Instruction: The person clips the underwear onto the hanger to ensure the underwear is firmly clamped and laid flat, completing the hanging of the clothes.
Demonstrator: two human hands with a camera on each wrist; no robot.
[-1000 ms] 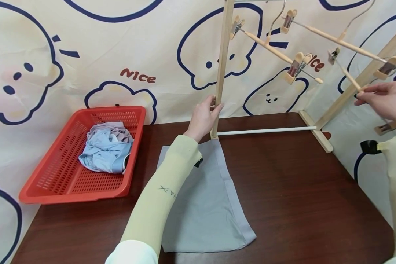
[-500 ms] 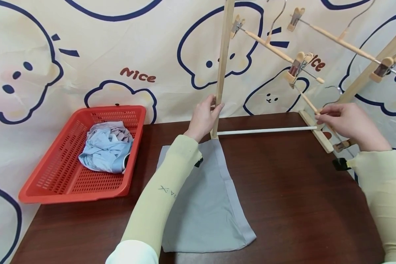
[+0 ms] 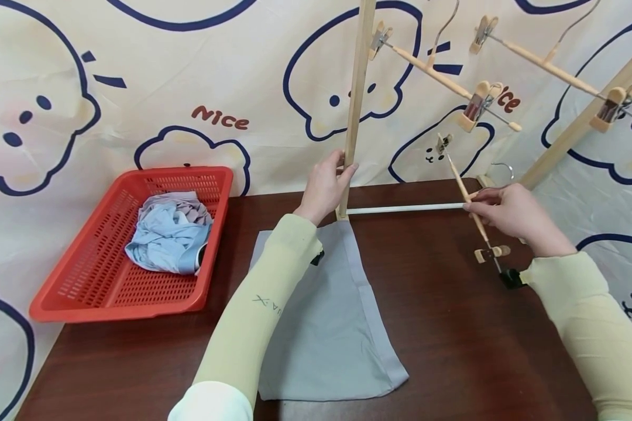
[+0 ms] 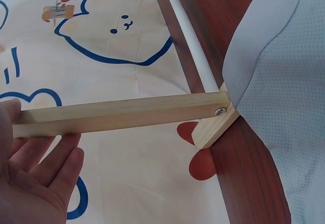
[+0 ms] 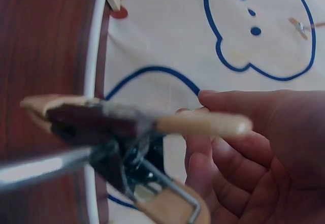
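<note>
The left hand (image 3: 323, 186) grips the upright wooden post (image 3: 356, 93) of a rack, low down; in the left wrist view its thumb and fingers lie on both sides of the post (image 4: 122, 113). At the right, the right hand (image 3: 513, 216) pinches the middle of a wooden clip hanger (image 3: 459, 180) above the table, a clip at each end. A large blurred clip (image 5: 101, 122) fills the front of the right wrist view, the right hand (image 5: 254, 148) behind it. Grey cloth (image 3: 332, 327) lies flat below the left forearm.
Two clip hangers (image 3: 432, 71) (image 3: 548, 65) hang at the upper right. A white bar (image 3: 405, 209) joins the rack's feet low across the table (image 3: 453, 345). At the left stands a red basket (image 3: 79, 298) with crumpled blue and mauve clothes (image 3: 168, 237).
The right hand has moved left and down with its hanger, away from the hanging ones, and the hanger has turned. The left hand stays on the post.
</note>
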